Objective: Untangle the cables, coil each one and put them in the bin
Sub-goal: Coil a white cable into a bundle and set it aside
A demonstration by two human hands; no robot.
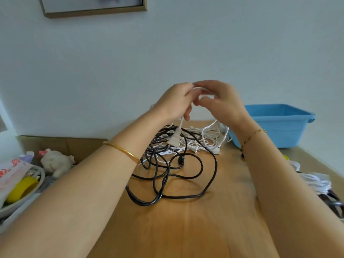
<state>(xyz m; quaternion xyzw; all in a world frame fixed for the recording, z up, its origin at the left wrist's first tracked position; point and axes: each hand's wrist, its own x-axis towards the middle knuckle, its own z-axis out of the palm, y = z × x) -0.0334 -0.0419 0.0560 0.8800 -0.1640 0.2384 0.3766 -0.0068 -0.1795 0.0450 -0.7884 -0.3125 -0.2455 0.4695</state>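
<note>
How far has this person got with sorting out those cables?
Barely begun. Done: no coil shows, and the visible part of the blue bin looks empty. In hand: left hand and right hand hold a white cable raised, its plug dangling. Left: the black cable lies tangled with other white cables on the table; all need coiling and binning.

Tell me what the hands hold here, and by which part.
Left hand and right hand both pinch the white cable just above its dangling plug.
</note>
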